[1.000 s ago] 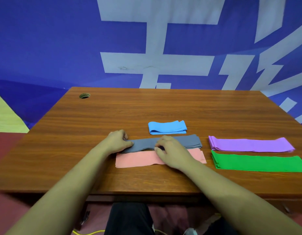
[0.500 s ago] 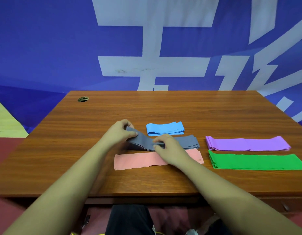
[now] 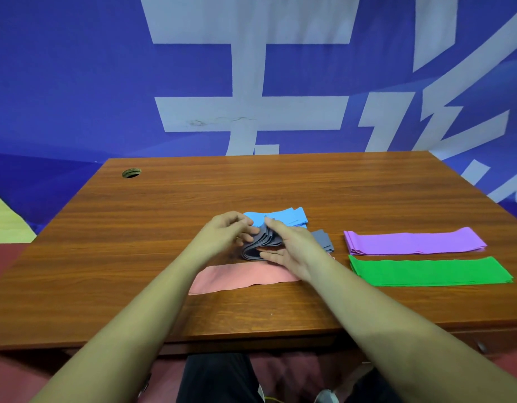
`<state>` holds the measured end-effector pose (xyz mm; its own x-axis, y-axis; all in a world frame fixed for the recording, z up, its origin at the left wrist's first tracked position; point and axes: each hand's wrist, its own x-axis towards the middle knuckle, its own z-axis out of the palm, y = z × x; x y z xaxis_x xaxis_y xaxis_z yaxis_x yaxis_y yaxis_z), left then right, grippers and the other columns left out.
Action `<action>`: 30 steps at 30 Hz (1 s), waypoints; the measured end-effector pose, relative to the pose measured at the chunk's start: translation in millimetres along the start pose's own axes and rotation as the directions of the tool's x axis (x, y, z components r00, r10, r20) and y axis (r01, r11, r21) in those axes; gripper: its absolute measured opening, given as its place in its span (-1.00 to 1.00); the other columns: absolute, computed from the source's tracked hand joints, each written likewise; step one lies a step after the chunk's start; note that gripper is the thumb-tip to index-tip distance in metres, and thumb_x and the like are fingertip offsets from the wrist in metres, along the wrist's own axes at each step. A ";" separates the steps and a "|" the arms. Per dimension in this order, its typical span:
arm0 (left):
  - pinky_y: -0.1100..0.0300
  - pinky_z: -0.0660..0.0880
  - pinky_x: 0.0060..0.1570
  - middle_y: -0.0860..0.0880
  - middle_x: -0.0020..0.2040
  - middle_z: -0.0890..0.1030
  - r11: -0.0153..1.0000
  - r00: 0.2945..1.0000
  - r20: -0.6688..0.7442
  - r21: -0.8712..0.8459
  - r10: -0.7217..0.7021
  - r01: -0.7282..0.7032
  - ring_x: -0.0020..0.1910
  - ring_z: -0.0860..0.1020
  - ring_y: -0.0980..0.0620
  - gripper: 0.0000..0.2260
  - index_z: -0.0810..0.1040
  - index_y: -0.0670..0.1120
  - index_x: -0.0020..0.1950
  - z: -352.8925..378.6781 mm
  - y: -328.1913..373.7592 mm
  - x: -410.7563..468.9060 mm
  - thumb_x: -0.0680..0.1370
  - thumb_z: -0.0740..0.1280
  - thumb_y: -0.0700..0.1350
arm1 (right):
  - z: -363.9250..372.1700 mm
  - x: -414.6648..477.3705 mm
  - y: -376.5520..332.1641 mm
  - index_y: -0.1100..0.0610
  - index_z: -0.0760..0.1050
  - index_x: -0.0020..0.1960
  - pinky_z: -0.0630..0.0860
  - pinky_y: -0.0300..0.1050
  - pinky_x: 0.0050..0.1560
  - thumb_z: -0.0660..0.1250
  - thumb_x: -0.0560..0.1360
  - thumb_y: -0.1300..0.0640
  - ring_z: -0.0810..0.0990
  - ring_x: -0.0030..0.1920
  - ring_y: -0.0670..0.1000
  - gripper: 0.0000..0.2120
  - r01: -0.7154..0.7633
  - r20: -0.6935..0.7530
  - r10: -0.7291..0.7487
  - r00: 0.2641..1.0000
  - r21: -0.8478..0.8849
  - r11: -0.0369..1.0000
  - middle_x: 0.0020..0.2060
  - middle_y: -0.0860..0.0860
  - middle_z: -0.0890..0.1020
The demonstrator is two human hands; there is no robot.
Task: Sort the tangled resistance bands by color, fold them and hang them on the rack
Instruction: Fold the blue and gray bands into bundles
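Head view, looking down over both bare forearms. Your left hand (image 3: 228, 232) and right hand (image 3: 292, 248) meet at mid-desk, both on the flat grey elastic resistance band (image 3: 258, 247). The band is doubled into a loose bundle of several layers. Its looped folds bulge toward your left and stand up off the surface. Your right hand clamps that bundle, thumb along its near edge and fingers over the far edge. Your left hand has its fingers curled in against the looped end, fingertips pinching the top layers. The grey band's free tail pokes out to the right of your right wrist and lies flat on the brown wood-grain desk (image 3: 120, 257).

Just beyond the hands is a folded light-blue band (image 3: 286, 218), partly hidden by your fingers. Just nearer than the hands is a salmon-pink band (image 3: 245, 277), laid flat in a long strip, with its right end under your right forearm. To the right, well apart from the hands, two long folded strips lie flat and parallel: purple band (image 3: 414, 241) farther, green band (image 3: 428, 271) nearer. They sit close beside each other and do not overlap.

Round cable hole (image 3: 131, 173) near the desk's far-left corner. Blue banner with large white characters (image 3: 77, 82) behind the desk. Dark trousers (image 3: 216, 379) show below the desk's near edge.
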<state>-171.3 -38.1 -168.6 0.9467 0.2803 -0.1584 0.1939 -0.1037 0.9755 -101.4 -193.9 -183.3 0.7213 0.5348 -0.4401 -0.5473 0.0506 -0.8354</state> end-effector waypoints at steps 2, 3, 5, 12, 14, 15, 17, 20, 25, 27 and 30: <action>0.24 0.50 -0.15 -0.14 0.02 0.68 0.996 1.000 0.026 0.085 0.016 -0.018 -0.08 0.58 -0.01 -0.85 0.52 -0.20 0.09 -0.3 -2.7 -0.3 0.64 0.15 -0.27 | 0.0 0.7 -0.7 0.25 0.56 0.13 0.65 0.01 -0.04 0.45 0.46 0.17 0.69 0.03 0.15 -0.72 -0.009 -0.043 0.009 0.999 -0.021 1.000 0.04 0.19 0.68; 0.29 0.52 -0.16 -0.13 0.04 0.68 0.994 0.999 0.035 0.109 0.012 -0.016 -0.07 0.58 0.00 -0.84 0.52 -0.20 0.11 -0.7 -3.4 -0.7 0.63 0.16 -0.29 | 0.0 1.1 -1.7 0.25 0.56 0.08 0.65 0.00 -0.10 0.43 0.46 0.23 0.68 0.03 0.15 -0.78 -0.006 -0.075 0.003 0.997 -0.034 0.999 0.04 0.19 0.67; 0.22 0.54 -0.13 -0.11 0.06 0.69 0.996 0.998 0.067 0.086 0.018 -0.023 -0.08 0.57 0.02 -0.87 0.52 -0.16 0.11 -1.4 -8.0 1.5 0.61 0.23 -0.27 | -1.6 2.2 -5.3 0.25 0.55 0.03 0.64 -0.01 -0.17 0.37 0.46 0.30 0.66 0.02 0.17 -0.85 0.003 -0.128 -0.008 0.992 -0.038 0.999 0.00 0.20 0.63; 0.13 0.47 0.21 0.15 0.15 0.47 0.854 0.977 0.102 0.475 0.188 -0.214 0.16 0.46 0.11 -0.44 0.42 0.06 0.30 4.1 -31.3 7.1 0.37 0.56 -0.05 | -18.8 0.4 -21.8 0.30 0.54 -0.01 0.64 -0.01 -0.19 0.30 0.43 0.32 0.61 -0.06 0.17 -0.85 0.046 -0.140 -0.065 0.988 -0.131 0.990 -0.07 0.20 0.55; 0.09 0.41 0.32 0.11 0.24 0.50 0.831 0.979 0.132 0.518 0.157 -0.204 0.25 0.46 0.11 -0.38 0.38 0.10 0.36 7.2 -38.3 11.7 0.35 0.54 0.03 | -27.2 -1.9 -28.6 0.29 0.55 -0.05 0.63 -0.02 -0.20 0.30 0.44 0.31 0.58 -0.11 0.14 -0.88 0.055 -0.131 -0.076 0.989 -0.156 0.986 -0.12 0.17 0.55; 0.05 0.43 0.30 0.12 0.24 0.53 0.829 0.980 0.138 0.524 0.146 -0.197 0.23 0.49 0.11 -0.41 0.40 0.13 0.34 9.2 -40.2 14.2 0.34 0.51 0.07 | -32.5 -3.1 -31.4 0.28 0.55 -0.08 0.63 -0.02 -0.19 0.30 0.44 0.31 0.57 -0.13 0.12 -0.91 0.059 -0.139 -0.084 0.987 -0.178 0.982 -0.15 0.15 0.54; 0.01 0.48 0.23 0.13 0.19 0.56 0.823 0.978 0.136 0.530 0.158 -0.206 0.16 0.53 0.11 -0.47 0.44 0.14 0.27 14.4 -40.9 18.4 0.33 0.48 0.11 | -43.3 -3.8 -34.5 0.23 0.53 -0.19 0.64 -0.03 -0.18 0.29 0.44 0.29 0.52 -0.21 0.07 -0.94 0.063 -0.177 -0.116 0.977 -0.280 0.958 -0.24 0.11 0.48; 0.12 0.44 0.25 0.10 0.23 0.51 0.804 0.974 0.136 0.550 0.183 -0.228 0.19 0.48 0.13 -0.44 0.39 0.09 0.31 22.2 -40.0 22.9 0.36 0.49 0.05 | -58.0 -1.1 -31.9 0.10 0.35 -0.41 0.55 -0.09 -0.32 0.26 0.43 0.24 0.36 -0.36 0.04 -0.75 0.074 -0.252 -0.251 0.934 -0.552 0.830 -0.39 0.05 0.34; 0.17 0.45 0.22 0.11 0.20 0.52 0.793 0.963 0.174 0.547 0.205 -0.268 0.13 0.51 0.17 -0.49 0.37 0.09 0.29 26.4 -41.8 26.8 0.40 0.49 -0.04 | -74.3 7.8 -21.1 0.13 0.30 -0.42 0.18 -0.07 -0.42 0.26 0.43 0.19 0.31 -0.40 0.09 -0.73 0.015 -0.243 -0.492 0.836 -0.886 0.464 -0.49 0.02 0.35; 0.17 0.48 0.11 0.12 0.11 0.54 0.787 0.952 0.171 0.537 0.252 -0.305 0.04 0.53 0.14 -0.58 0.38 0.12 0.16 27.6 -40.4 26.3 0.41 0.49 -0.05 | -73.6 10.0 -15.7 0.22 0.46 -0.25 0.40 -0.03 -0.32 0.28 0.40 0.19 0.51 -0.26 0.17 -0.89 -0.023 -0.234 -0.531 0.814 -0.928 0.372 -0.35 0.10 0.56; 0.16 0.43 -0.06 0.10 0.00 0.54 0.749 0.931 0.159 0.557 0.328 -0.359 -0.12 0.46 0.11 -0.67 0.38 0.09 0.04 29.9 -39.7 24.5 0.42 0.48 -0.07 | -72.8 12.8 -5.4 0.21 0.47 -0.01 0.50 0.03 -0.13 0.31 0.41 0.22 0.57 -0.07 0.21 -0.84 -0.027 -0.213 -0.582 0.784 -0.950 0.311 -0.12 0.15 0.62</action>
<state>-148.1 -55.7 -215.8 0.9861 0.0750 0.1480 -0.0515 -0.7095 0.7028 -58.4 -248.8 -208.4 0.9751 0.2099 0.0711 0.2131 -0.8001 -0.5607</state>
